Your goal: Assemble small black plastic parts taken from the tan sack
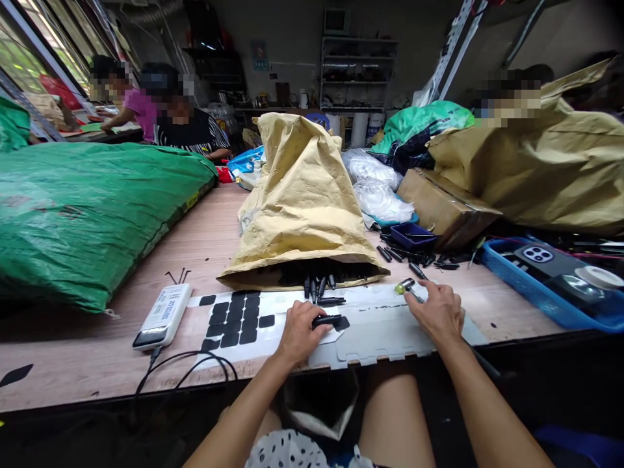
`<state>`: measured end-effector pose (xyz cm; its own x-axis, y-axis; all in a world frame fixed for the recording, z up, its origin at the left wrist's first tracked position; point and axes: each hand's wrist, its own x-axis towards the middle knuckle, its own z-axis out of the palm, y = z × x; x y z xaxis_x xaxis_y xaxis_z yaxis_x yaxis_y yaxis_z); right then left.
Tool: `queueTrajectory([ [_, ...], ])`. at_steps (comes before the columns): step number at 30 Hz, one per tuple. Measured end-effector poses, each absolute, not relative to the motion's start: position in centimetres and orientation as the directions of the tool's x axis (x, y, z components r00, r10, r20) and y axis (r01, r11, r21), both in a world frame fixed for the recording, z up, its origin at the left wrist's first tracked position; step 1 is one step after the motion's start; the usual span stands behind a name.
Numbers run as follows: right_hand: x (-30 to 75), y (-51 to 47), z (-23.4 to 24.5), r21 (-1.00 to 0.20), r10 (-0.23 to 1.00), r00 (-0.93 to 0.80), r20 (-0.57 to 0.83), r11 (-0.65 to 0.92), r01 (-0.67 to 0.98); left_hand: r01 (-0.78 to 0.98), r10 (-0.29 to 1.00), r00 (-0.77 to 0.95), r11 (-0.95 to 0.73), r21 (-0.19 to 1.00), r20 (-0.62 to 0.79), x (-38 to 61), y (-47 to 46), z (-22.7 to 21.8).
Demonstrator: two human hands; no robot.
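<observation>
My left hand (303,331) is closed around a slim black tube (325,320), held level just above the white card sheet (375,328). My right hand (441,315) grips a small hammer (414,294) with a yellowish head and a metal shank; its dark handle runs back under the wrist. Between the hands, the card lies flat at the table's front. Behind my left hand several black pointed tubes (314,286) spill from the mouth of a tan paper sack (305,201). Black rounded stickers (234,318) cover a white sheet to the left.
A white power bank (163,315) with black cables lies left, beside a big green sack (88,208). To the right are a blue tray (536,286) holding a phone, a small dark-blue box (413,235), loose black parts and a cardboard box (443,205). Other people sit across the table.
</observation>
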<state>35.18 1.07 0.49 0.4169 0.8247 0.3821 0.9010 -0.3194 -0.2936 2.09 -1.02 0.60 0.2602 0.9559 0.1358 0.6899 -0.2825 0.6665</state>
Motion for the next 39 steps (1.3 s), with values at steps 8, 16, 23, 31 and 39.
queueTrajectory([
  [8, 37.7, -0.1, -0.7, -0.217, 0.912, 0.339, 0.233, -0.291, 0.932, 0.638, 0.947, 0.270, -0.313, 0.704, 0.176, 2.7, -0.6, -0.2],
  [16, 27.2, -5.5, 2.9, -0.710, 0.912, 0.081, 0.402, 0.254, 0.657, 0.621, 0.948, 0.273, -0.302, 0.723, 0.162, 2.4, -0.6, 0.2],
  [23, 20.9, -7.6, 1.6, -0.697, 0.902, -0.089, 0.422, 0.385, 0.605, 0.573, 0.937, 0.306, -0.320, 0.754, 0.165, 1.8, -0.3, -0.2],
  [31, 20.3, -7.2, 2.0, -0.620, 0.868, -0.088, 0.488, 0.416, 0.665, 0.553, 0.935, 0.308, -0.326, 0.767, 0.175, 1.5, -0.1, -0.5],
  [39, 20.0, -7.1, 0.6, -0.548, 0.896, -0.135, 0.422, 0.371, 0.750, 0.549, 0.933, 0.312, -0.330, 0.768, 0.177, 1.4, 0.0, -0.5],
])
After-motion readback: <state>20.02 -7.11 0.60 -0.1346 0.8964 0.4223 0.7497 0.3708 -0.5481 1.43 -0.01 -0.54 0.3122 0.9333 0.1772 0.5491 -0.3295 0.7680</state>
